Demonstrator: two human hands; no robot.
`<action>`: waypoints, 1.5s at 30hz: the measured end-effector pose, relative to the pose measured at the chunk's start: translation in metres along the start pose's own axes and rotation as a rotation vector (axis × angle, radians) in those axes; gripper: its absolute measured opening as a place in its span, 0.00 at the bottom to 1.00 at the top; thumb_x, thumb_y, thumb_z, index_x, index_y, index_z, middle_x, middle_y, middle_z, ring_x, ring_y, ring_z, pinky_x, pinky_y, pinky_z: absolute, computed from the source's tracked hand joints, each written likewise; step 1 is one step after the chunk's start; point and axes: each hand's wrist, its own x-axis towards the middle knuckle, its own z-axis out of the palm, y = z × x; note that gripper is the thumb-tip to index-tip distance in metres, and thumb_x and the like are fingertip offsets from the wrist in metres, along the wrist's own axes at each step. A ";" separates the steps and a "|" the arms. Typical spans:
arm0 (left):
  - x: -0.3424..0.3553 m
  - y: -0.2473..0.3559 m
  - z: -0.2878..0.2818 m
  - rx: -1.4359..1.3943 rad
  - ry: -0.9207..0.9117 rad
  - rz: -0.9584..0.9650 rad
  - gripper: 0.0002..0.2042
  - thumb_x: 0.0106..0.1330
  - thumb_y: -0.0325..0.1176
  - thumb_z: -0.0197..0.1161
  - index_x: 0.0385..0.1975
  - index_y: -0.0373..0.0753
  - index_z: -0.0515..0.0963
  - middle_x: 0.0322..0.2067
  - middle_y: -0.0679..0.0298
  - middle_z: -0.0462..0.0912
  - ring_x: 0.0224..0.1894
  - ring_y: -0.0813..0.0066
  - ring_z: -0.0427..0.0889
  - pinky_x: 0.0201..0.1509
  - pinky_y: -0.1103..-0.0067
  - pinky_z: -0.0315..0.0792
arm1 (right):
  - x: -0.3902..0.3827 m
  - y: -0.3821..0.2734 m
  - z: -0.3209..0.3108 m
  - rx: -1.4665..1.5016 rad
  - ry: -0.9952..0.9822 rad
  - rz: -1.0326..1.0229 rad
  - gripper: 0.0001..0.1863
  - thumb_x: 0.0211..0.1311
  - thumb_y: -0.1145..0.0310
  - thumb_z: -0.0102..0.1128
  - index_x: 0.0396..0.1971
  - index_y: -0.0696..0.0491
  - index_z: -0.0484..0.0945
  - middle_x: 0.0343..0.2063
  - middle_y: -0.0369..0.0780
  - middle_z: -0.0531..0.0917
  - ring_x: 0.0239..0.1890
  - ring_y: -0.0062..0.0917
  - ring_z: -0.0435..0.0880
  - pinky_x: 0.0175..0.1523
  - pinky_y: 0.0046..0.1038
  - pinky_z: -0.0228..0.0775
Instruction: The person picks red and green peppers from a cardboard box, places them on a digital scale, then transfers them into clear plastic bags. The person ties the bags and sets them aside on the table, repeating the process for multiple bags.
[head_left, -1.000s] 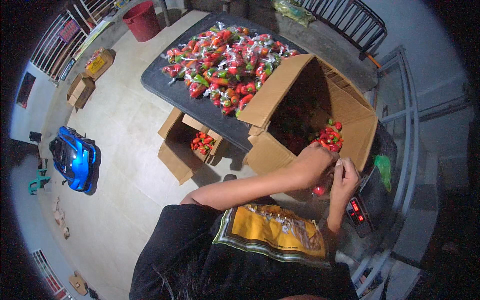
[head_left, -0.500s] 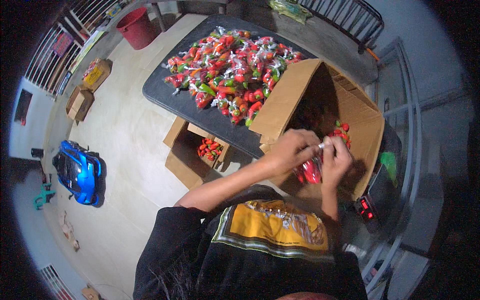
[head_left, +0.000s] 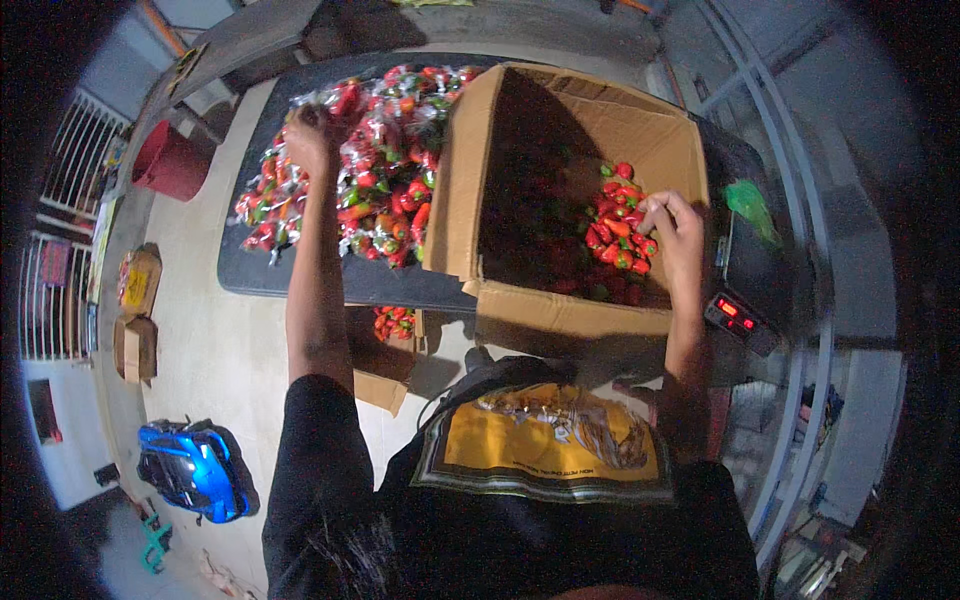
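My left hand (head_left: 308, 142) reaches over the pile of clear plastic bags of red and green peppers (head_left: 385, 150) on the dark table. Its fingers are curled by a bag of red peppers (head_left: 346, 98), which they seem to hold; the fingertips are partly hidden. Inside the large open cardboard box (head_left: 462, 170), my right hand (head_left: 676, 222) hovers at the right edge of a heap of loose red peppers (head_left: 618, 232). Its fingers are bent and a little apart, with no pepper visibly gripped.
A smaller cardboard box (head_left: 380, 388) with loose peppers stands below the table edge (head_left: 260, 285). A scale with a lit red display (head_left: 740, 315) and a green plastic bag (head_left: 752, 212) lie right of the big box. Leftward are a red bucket (head_left: 170, 160) and a blue toy car (head_left: 195, 470).
My hands were together at the knotted top of a bag of peppers before the box. They have parted: the left went to the bagged pile, the right to the loose peppers. The view shifted.
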 end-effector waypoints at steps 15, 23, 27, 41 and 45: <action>-0.011 -0.137 0.078 0.075 -0.374 -0.093 0.16 0.58 0.44 0.54 0.36 0.36 0.76 0.35 0.50 0.80 0.38 0.54 0.80 0.41 0.65 0.72 | 0.022 0.101 -0.039 -0.685 -0.580 0.154 0.13 0.55 0.63 0.58 0.36 0.56 0.75 0.30 0.41 0.81 0.33 0.28 0.80 0.40 0.30 0.69; -0.027 -0.145 0.038 -0.006 -0.485 -0.009 0.15 0.59 0.38 0.56 0.42 0.37 0.75 0.38 0.53 0.80 0.39 0.61 0.79 0.42 0.70 0.72 | 0.067 0.204 0.010 -0.574 -0.314 0.491 0.43 0.36 0.48 0.70 0.55 0.50 0.63 0.49 0.49 0.73 0.51 0.40 0.73 0.54 0.37 0.65; -0.030 -0.134 0.023 -0.049 -0.519 0.091 0.15 0.59 0.35 0.57 0.45 0.37 0.74 0.40 0.54 0.79 0.40 0.65 0.79 0.43 0.73 0.71 | 0.046 0.234 0.035 -0.701 -0.192 0.598 0.58 0.29 0.46 0.73 0.62 0.47 0.49 0.57 0.54 0.61 0.59 0.48 0.61 0.61 0.39 0.57; -0.160 0.123 -0.113 -0.574 -0.396 0.026 0.13 0.55 0.16 0.51 0.39 0.32 0.75 0.43 0.57 0.76 0.48 0.68 0.74 0.52 0.75 0.67 | 0.021 0.197 0.077 -0.742 -0.563 0.521 0.45 0.38 0.54 0.68 0.59 0.42 0.55 0.59 0.60 0.52 0.58 0.53 0.61 0.60 0.41 0.58; -0.175 0.165 -0.105 -0.577 -0.530 0.024 0.09 0.55 0.17 0.52 0.35 0.32 0.76 0.40 0.56 0.76 0.47 0.64 0.75 0.53 0.75 0.66 | 0.021 0.189 0.077 -0.736 -0.550 0.540 0.50 0.36 0.62 0.70 0.62 0.53 0.53 0.61 0.54 0.57 0.62 0.46 0.59 0.64 0.38 0.54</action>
